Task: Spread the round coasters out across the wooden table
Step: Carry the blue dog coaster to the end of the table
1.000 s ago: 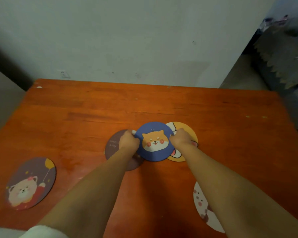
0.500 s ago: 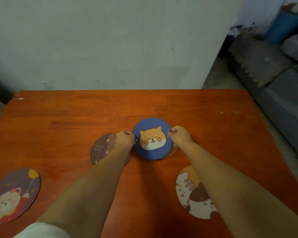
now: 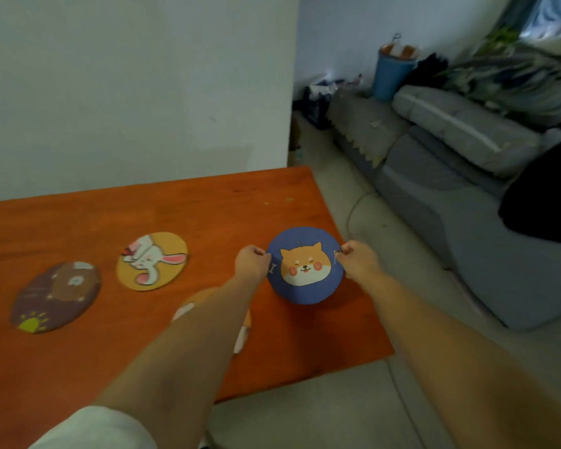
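A blue round coaster (image 3: 305, 265) with an orange dog face hangs just above the right end of the wooden table (image 3: 208, 209). My left hand (image 3: 251, 262) pinches its left edge and my right hand (image 3: 358, 259) pinches its right edge. A yellow rabbit coaster (image 3: 152, 261) lies flat in the middle of the table. A brown bear coaster (image 3: 55, 296) lies to its left. Another coaster (image 3: 244, 332) lies mostly hidden under my left forearm.
The table's right edge (image 3: 353, 280) runs just under the blue coaster, with pale floor beyond it. A grey sofa (image 3: 460, 176) stands to the right. A white wall (image 3: 127, 92) backs the table. A blue bin (image 3: 391, 76) stands far back.
Both hands have carried the blue coaster from the table's middle to its right end, uncovering the yellow rabbit coaster. The view has swung right, so the sofa now shows.
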